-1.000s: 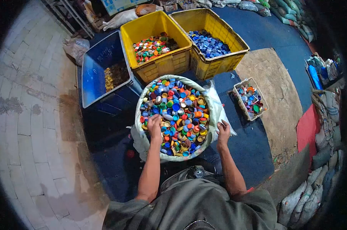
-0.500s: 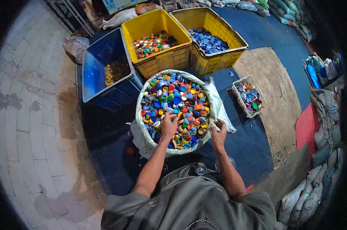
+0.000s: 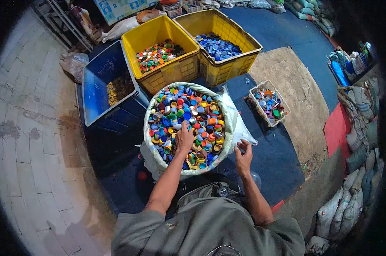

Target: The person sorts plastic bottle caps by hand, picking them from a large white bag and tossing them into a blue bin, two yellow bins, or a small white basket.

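A large round sack with a pale rolled rim (image 3: pixel 146 128) stands in front of me, filled with bottle caps (image 3: pixel 193 106) of many colours. My left hand (image 3: pixel 184 138) is over the caps near the middle of the heap. One finger points forward; the others are bent down and mostly hidden by the back of the hand, so whether a cap is in them cannot be made out. Just outside the sack's right rim is my right hand (image 3: pixel 244 157), its fingers loosely curved and apart, with nothing visible in them. A white bag (image 3: pixel 239 128) lies close by on that side.
Beyond the sack stand a blue bin (image 3: pixel 109 109) with yellowish caps, a yellow bin (image 3: pixel 171 70) with mixed caps and another yellow bin (image 3: pixel 227 70) with blue caps. A white basket (image 3: pixel 282 120) of mixed items is on the right. Filled sacks (image 3: pixel 342 213) line the right side.
My right hand has come off the sack's rim and is now slightly outside it. My left hand has shifted over the caps, its fingers less visible. The whole view has shifted a little.
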